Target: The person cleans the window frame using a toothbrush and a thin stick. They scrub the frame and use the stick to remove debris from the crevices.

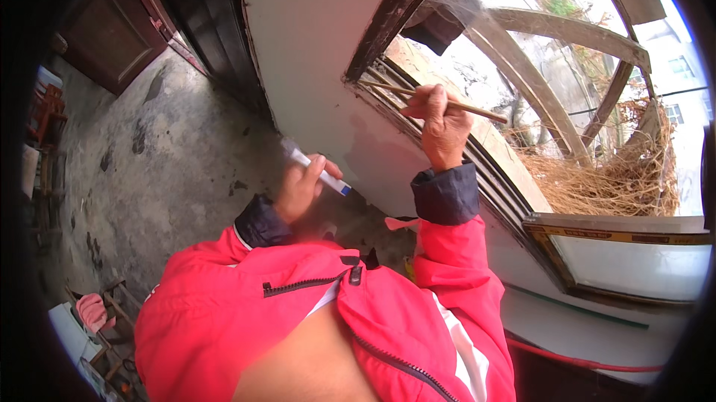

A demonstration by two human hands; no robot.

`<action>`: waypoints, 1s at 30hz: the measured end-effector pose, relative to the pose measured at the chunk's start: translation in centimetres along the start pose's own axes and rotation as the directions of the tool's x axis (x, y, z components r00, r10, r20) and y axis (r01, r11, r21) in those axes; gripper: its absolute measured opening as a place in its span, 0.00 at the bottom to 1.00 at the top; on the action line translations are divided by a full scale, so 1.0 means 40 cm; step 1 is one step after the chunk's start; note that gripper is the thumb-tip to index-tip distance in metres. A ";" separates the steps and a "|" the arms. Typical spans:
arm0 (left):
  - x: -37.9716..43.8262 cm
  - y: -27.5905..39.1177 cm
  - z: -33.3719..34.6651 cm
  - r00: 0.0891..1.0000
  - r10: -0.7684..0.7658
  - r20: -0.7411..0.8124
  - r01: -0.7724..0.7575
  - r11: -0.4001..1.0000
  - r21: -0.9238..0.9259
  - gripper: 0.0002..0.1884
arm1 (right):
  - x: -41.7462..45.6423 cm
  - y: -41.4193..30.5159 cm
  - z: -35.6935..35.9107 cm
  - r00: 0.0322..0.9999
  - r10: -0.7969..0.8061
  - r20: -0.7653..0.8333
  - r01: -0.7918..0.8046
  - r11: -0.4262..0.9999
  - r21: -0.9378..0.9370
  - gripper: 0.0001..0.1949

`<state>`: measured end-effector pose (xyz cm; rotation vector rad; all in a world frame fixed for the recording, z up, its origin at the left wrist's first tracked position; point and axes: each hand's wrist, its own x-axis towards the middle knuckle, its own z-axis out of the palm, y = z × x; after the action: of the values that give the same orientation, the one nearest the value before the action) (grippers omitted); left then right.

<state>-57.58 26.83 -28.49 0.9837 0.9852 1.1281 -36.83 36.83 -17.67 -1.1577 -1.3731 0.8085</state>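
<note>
My right hand (442, 125) grips a thin wooden stick (484, 112) between thumb and fingers. The stick's far tip reaches the inner corner of the window track (386, 75); whether it touches the groove I cannot tell. Dark rails run along the sill below that hand. Lower and to the left, my left hand (302, 186) is closed around a slim white handle (330, 178) with a blue end. A blurred greyish tip, perhaps bristles, points away at its upper end. This object is held over the floor, apart from the wall.
A sliding window sash (626, 262) stands at the right. Outside are weathered wooden beams (531, 77) and dry straw (604, 184). The white wall (313, 55) drops to a stained concrete floor (168, 139). A pink cloth (94, 312) lies on a wooden frame at lower left.
</note>
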 end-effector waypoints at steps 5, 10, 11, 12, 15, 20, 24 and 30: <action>-0.008 -0.001 -0.007 0.998 0.007 -0.056 -0.007 1.000 0.011 0.22 | -0.005 -0.005 -0.033 0.999 0.041 -0.019 -0.040 0.998 0.043 0.17; -0.007 -0.004 -0.015 0.989 0.128 -0.079 -0.117 0.984 0.134 0.24 | -0.016 -0.033 -0.069 0.987 0.077 -0.144 -0.068 0.996 0.065 0.19; -0.002 -0.012 -0.019 0.979 0.185 -0.085 -0.167 0.969 0.181 0.26 | -0.025 -0.032 -0.093 0.979 0.094 -0.179 -0.087 0.995 0.049 0.20; 0.005 -0.012 -0.022 0.982 0.178 -0.065 -0.167 0.974 0.150 0.26 | -0.036 -0.031 -0.115 0.977 0.109 -0.185 -0.100 0.993 0.061 0.20; 0.023 0.009 -0.020 0.997 0.074 0.016 -0.074 0.996 0.041 0.27 | -0.077 -0.018 -0.157 0.965 0.151 -0.216 -0.138 0.988 0.071 0.20; 0.027 0.056 -0.007 0.966 -0.198 0.166 0.220 0.967 -0.126 0.20 | -0.119 0.009 -0.183 0.947 0.152 -0.283 -0.140 0.988 0.061 0.20; 0.021 0.066 0.007 0.966 -0.201 0.160 0.233 0.947 -0.219 0.20 | -0.136 0.026 -0.198 0.946 0.155 -0.286 -0.143 0.988 0.063 0.19; 0.005 0.097 0.006 0.955 -0.231 0.184 0.262 0.951 -0.166 0.21 | -0.113 0.026 -0.135 0.969 0.137 -0.203 -0.111 0.985 0.135 0.19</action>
<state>-58.28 27.57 -24.73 0.7615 0.8270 0.8979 -31.75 32.05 -19.21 -1.2055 -1.0694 0.8211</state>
